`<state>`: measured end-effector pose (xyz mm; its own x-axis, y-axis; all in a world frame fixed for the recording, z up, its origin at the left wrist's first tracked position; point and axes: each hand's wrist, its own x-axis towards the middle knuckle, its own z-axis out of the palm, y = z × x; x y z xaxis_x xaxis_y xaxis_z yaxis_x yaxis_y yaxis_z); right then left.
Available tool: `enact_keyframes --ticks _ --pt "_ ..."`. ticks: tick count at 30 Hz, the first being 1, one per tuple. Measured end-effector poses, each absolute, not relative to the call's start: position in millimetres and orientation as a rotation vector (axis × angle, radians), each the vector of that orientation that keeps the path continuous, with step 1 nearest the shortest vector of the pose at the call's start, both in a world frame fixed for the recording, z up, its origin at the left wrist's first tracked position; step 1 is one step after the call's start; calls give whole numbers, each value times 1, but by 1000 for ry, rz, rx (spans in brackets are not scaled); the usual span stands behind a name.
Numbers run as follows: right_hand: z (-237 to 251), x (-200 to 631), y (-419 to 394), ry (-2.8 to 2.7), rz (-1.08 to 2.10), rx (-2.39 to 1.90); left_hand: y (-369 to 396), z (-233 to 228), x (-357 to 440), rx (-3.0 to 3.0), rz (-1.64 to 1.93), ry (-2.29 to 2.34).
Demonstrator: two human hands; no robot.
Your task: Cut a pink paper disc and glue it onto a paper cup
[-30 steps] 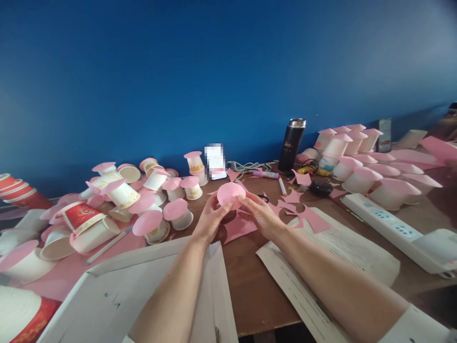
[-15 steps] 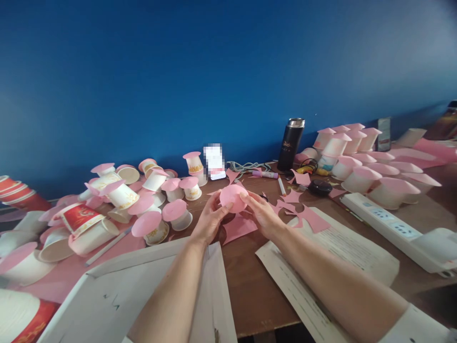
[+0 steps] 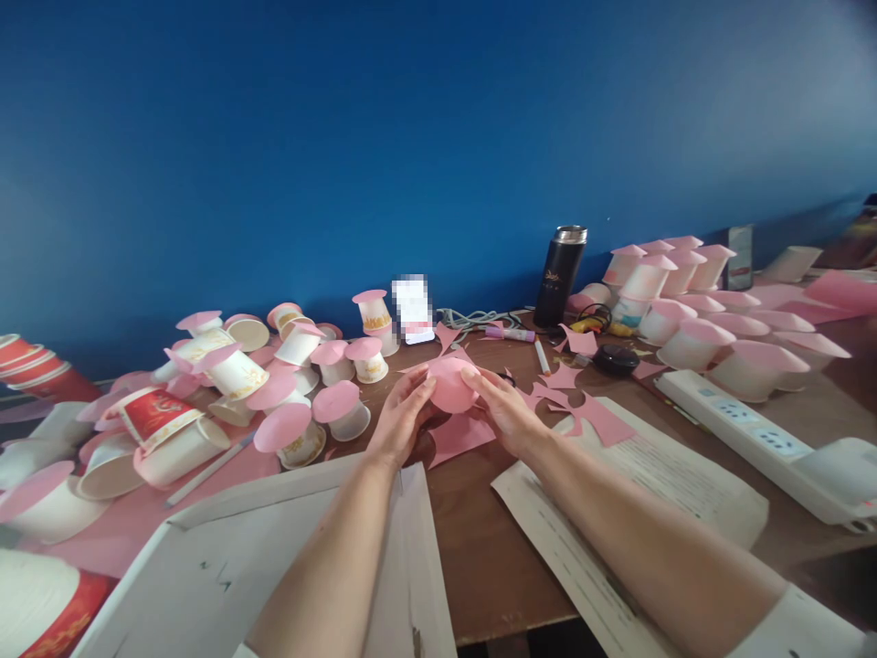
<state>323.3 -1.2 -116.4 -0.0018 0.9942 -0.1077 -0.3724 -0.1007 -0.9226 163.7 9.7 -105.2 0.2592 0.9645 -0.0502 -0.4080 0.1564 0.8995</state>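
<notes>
Pink paper disc (image 3: 452,384), the thing in hand, sits above the brown surface (image 3: 480,539) near its middle, yet the surface is biggest here, crowded with upturned paper cups (image 3: 343,411) left and right. White sheets (image 3: 644,484) lie nearer. Left hand (image 3: 401,422) and right hand (image 3: 505,413) each have their grip clamped on the disc's edges.

Left: capped paper cups (image 3: 288,393) crowd the table (image 3: 480,539).
Right: power strip (image 3: 746,429), more cups (image 3: 699,338).
Behind: thermos (image 3: 560,276) stands.
Near: bare tabletop open.
</notes>
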Motion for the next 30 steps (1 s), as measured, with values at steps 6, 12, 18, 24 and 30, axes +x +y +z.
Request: enact_keyframes --ticks 6,12,18,24,30 --pt "-115 323 -1 -845 1421 -1056 9 -103 164 938 1153 813" --pt "-115 323 -1 -804 1423 -1079 10 -106 162 974 1147 811" --pt "-116 324 1 -808 1382 -1113 10 -107 162 1000 1128 844" --pt "-121 324 1 -881 1323 -1154 12 -109 162 1039 1148 885" --pt "-118 325 -1 -932 1268 -1187 14 -110 160 1056 1140 881"
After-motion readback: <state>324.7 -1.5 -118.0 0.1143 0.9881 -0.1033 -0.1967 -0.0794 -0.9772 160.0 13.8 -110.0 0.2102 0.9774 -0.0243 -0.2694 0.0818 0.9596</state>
